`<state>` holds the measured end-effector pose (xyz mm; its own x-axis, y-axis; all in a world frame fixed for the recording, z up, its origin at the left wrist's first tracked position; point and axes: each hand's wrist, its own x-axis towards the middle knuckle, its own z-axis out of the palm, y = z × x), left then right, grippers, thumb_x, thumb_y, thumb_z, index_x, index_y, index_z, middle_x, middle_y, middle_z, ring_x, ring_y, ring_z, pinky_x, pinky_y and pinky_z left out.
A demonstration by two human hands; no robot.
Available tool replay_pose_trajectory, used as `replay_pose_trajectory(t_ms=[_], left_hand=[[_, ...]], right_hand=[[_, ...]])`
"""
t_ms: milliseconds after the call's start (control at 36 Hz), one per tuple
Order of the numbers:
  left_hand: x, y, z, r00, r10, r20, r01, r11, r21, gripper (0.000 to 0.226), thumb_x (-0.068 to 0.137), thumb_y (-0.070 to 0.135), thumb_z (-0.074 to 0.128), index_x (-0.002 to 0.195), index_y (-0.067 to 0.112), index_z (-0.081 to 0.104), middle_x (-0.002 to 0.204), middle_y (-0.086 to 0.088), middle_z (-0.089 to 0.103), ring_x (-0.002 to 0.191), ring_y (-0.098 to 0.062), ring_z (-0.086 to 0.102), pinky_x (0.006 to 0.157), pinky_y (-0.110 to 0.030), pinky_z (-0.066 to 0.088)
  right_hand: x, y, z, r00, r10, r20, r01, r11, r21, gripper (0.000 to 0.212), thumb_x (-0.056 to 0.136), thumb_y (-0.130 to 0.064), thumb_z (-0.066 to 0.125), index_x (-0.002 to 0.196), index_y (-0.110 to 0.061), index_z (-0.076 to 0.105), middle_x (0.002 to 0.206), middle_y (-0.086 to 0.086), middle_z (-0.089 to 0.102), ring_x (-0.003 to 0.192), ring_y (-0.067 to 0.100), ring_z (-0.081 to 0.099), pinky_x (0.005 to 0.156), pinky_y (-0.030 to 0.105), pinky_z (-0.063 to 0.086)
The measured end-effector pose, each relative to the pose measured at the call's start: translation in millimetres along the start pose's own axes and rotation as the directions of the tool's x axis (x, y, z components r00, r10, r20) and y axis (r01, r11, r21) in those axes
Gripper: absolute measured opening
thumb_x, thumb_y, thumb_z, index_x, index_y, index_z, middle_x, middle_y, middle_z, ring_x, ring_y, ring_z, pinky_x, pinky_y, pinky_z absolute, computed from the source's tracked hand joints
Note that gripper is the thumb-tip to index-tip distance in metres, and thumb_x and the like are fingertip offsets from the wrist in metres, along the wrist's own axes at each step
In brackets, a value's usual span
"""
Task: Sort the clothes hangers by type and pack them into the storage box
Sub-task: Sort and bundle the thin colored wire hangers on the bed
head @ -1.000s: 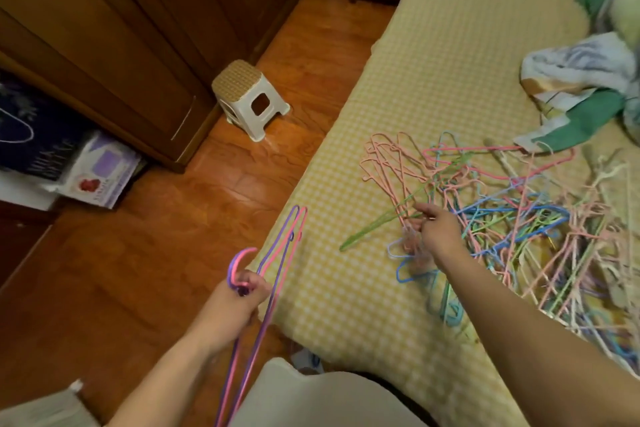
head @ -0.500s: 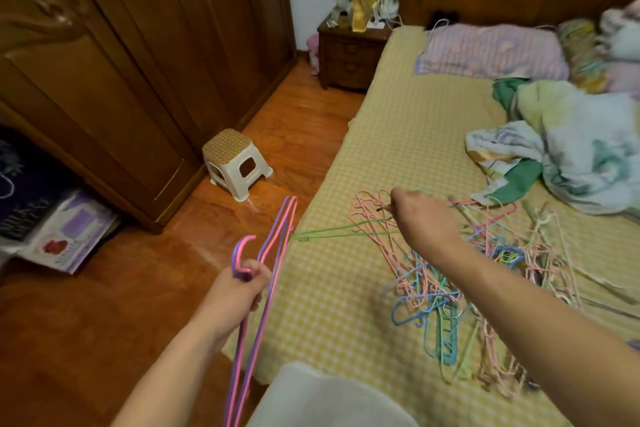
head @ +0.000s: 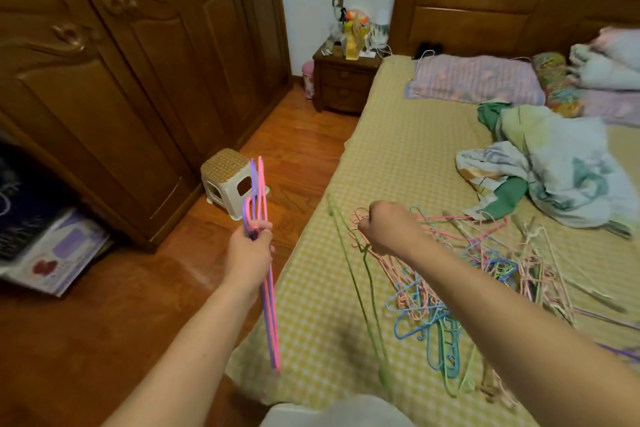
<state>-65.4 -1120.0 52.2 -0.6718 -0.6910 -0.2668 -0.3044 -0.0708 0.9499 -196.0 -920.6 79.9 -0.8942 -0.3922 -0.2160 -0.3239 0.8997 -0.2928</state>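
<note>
A tangled pile of thin wire hangers (head: 485,264) in pink, blue, green and white lies on the yellow checked bed (head: 398,156). My left hand (head: 249,250) is shut on a pink and a purple hanger (head: 268,319), held upright over the floor beside the bed. My right hand (head: 384,229) is shut on the hook of a green hanger (head: 360,295), which hangs lifted off the bed at the pile's left edge. No storage box can be made out.
A small white stool (head: 227,182) stands on the wooden floor by the wardrobe (head: 121,80). A nightstand (head: 344,80) sits at the bed's head. Crumpled bedding (head: 561,167) and pillows (head: 474,78) lie on the far right. Boxes (head: 52,253) lie on the left.
My right hand has pulled the green hanger out of the pile and lifted it toward me. My left hand has raised its two hangers more upright. The view has tilted upward.
</note>
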Motion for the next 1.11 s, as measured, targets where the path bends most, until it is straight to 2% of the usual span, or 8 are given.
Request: replay_pose_trajectory(t_ms=[83, 222, 333, 556, 639, 778, 972, 1111], left_hand=[[3, 1, 0, 0.999, -0.006, 0.044, 0.006, 1.000, 0.018, 0.016, 0.101, 0.004, 0.052, 0.098, 0.013, 0.065, 0.092, -0.006, 0.063, 0.062, -0.013, 0.052, 0.054, -0.025, 0.045], [-1, -1, 4, 0.990, -0.040, 0.137, 0.029, 0.996, 0.082, 0.016, 0.105, 0.011, 0.051, 0.101, 0.014, 0.067, 0.095, -0.003, 0.064, 0.070, -0.017, 0.057, 0.062, -0.032, 0.049], [-16, 3, 17, 0.971, -0.049, 0.235, 0.039, 0.998, 0.047, 0.021, 0.106, 0.007, 0.047, 0.104, 0.010, 0.068, 0.090, -0.005, 0.063, 0.076, -0.019, 0.060, 0.066, -0.032, 0.047], [-45, -1, 38, 0.928, -0.021, 0.371, 0.013, 1.000, 0.024, 0.023, 0.106, 0.019, 0.053, 0.121, 0.025, 0.069, 0.105, 0.002, 0.077, 0.084, -0.023, 0.073, 0.073, -0.036, 0.056], [-49, -1, 34, 0.913, 0.002, 0.408, 0.011, 0.999, -0.030, 0.029, 0.102, 0.010, 0.057, 0.121, 0.030, 0.069, 0.099, -0.003, 0.075, 0.073, -0.025, 0.067, 0.071, -0.038, 0.054], [-53, -6, 32, 0.856, -0.012, 0.516, 0.006, 1.000, 0.014, 0.024, 0.097, -0.005, 0.055, 0.102, 0.013, 0.070, 0.085, -0.003, 0.064, 0.069, -0.022, 0.059, 0.067, -0.037, 0.048], [-54, -22, 46, 0.767, -0.197, 0.611, 0.094, 0.976, 0.196, 0.042, 0.097, -0.013, 0.041, 0.071, 0.018, 0.052, 0.064, -0.004, 0.050, 0.053, -0.018, 0.050, 0.057, -0.032, 0.047], [-60, -47, 59, 0.757, -0.345, 0.555, 0.210, 0.932, 0.294, 0.013, 0.095, -0.009, 0.057, 0.096, 0.002, 0.065, 0.076, -0.015, 0.064, 0.055, -0.021, 0.059, 0.050, -0.025, 0.048]], right_hand=[[-1, -2, -6, 0.998, 0.054, -0.008, -0.053, 0.994, 0.095, 0.022, 0.091, -0.025, 0.053, 0.081, -0.005, 0.055, 0.094, 0.023, 0.070, 0.092, 0.037, 0.066, 0.065, 0.031, 0.040], [-2, -13, -19, 0.998, 0.037, 0.041, -0.048, 0.948, 0.316, 0.018, 0.090, -0.016, 0.056, 0.077, -0.003, 0.058, 0.061, 0.013, 0.070, 0.059, 0.028, 0.070, 0.062, 0.038, 0.059], [-12, -39, -22, 1.000, -0.021, 0.019, 0.011, 0.913, 0.408, 0.020, 0.092, -0.022, 0.050, 0.082, -0.006, 0.057, 0.056, 0.011, 0.070, 0.059, 0.027, 0.072, 0.067, 0.043, 0.060], [-38, -76, -22, 0.994, 0.022, 0.104, -0.097, 0.587, 0.804, 0.023, 0.092, -0.024, 0.046, 0.072, -0.013, 0.049, 0.060, 0.013, 0.071, 0.064, 0.036, 0.073, 0.073, 0.058, 0.060], [-52, -70, -21, 0.986, 0.052, 0.155, -0.161, 0.482, 0.861, 0.027, 0.097, -0.011, 0.046, 0.070, -0.009, 0.050, 0.056, 0.014, 0.064, 0.066, 0.042, 0.072, 0.066, 0.052, 0.062], [-60, -55, -6, 0.975, 0.045, 0.219, -0.219, 0.370, 0.903, 0.026, 0.102, -0.019, 0.047, 0.081, -0.006, 0.055, 0.058, 0.013, 0.066, 0.059, 0.033, 0.067, 0.065, 0.046, 0.061], [-73, -21, 32, 0.920, -0.206, 0.333, -0.298, 0.182, 0.937, 0.033, 0.107, -0.019, 0.041, 0.078, -0.010, 0.053, 0.060, 0.006, 0.055, 0.057, 0.021, 0.062, 0.054, 0.026, 0.056], [-84, 69, 99, 0.876, 0.059, 0.479, -0.477, 0.258, 0.840, 0.029, 0.102, -0.013, 0.046, 0.075, -0.012, 0.055, 0.062, 0.005, 0.056, 0.054, 0.017, 0.061, 0.049, 0.023, 0.051]])
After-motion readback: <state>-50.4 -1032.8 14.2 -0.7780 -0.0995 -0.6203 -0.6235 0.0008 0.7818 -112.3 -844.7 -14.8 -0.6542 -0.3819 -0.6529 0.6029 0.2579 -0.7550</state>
